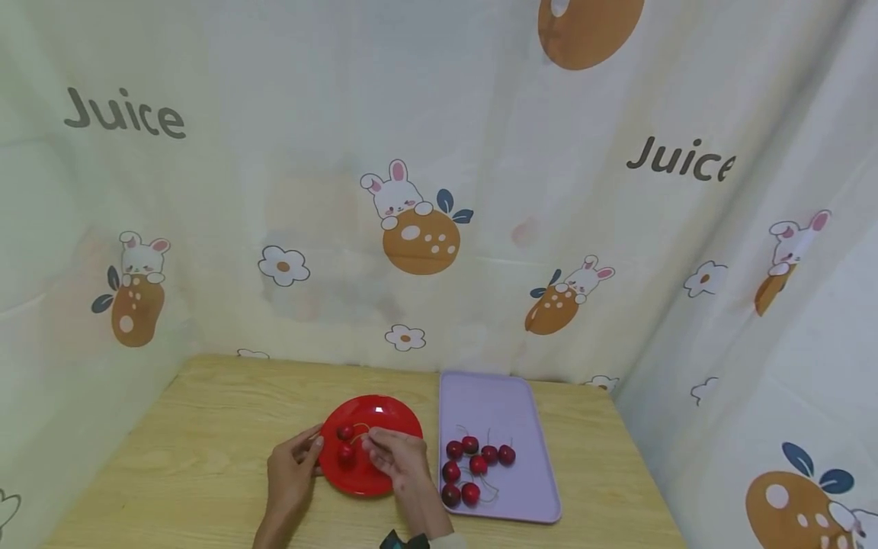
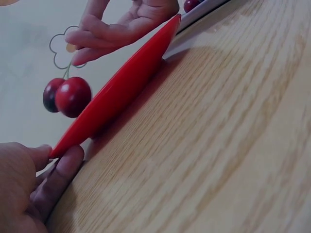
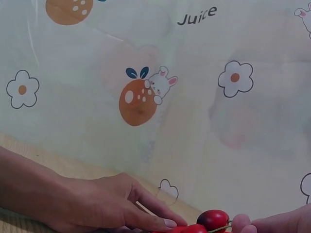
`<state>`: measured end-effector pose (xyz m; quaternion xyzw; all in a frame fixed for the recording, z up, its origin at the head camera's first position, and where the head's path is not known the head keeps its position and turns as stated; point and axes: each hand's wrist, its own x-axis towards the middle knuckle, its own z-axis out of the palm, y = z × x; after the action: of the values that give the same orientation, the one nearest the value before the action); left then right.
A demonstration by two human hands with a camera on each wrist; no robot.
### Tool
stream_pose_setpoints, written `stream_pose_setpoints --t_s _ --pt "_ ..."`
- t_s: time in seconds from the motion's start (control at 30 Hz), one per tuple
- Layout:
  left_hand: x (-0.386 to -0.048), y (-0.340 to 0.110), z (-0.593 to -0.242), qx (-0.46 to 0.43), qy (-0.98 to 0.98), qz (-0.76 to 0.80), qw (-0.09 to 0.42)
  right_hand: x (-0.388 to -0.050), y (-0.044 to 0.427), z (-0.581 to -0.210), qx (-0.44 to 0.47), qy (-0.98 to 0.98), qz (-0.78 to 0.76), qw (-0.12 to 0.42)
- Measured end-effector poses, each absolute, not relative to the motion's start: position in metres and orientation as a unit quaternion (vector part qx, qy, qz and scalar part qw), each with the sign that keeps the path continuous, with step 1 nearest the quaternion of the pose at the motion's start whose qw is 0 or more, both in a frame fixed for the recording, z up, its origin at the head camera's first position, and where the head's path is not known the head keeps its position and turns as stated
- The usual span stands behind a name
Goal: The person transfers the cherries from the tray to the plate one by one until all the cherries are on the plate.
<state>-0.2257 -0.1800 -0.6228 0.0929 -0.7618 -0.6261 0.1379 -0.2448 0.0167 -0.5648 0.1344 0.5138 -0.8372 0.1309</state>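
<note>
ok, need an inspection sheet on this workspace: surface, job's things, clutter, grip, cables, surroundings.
Surface: wood-grain table.
Job's things: two cherries over red plate; contact with it unclear.
Clutter: nothing seen beyond lilac tray and its eight cherries.
Grip: left hand holds the red plate's rim; right hand pinches the two cherries' stems.
Cables: nothing seen.
Surroundings: printed sheet behind and on both sides.

The pale wood-grained worktop (image 1: 206, 442) bears a round red plate (image 1: 366, 484), seemingly flat on its base, and just right of it a rectangular lilac tray (image 1: 487, 400).
</note>
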Motion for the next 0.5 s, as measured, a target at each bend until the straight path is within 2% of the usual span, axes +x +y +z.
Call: stream_pose_setpoints --t_s 0.5 --pt "-0.227 -0.180 -0.622 0.103 -0.766 -0.622 0.129 -0.253 0.001 -0.571 0.129 0.547 -0.818 0.123"
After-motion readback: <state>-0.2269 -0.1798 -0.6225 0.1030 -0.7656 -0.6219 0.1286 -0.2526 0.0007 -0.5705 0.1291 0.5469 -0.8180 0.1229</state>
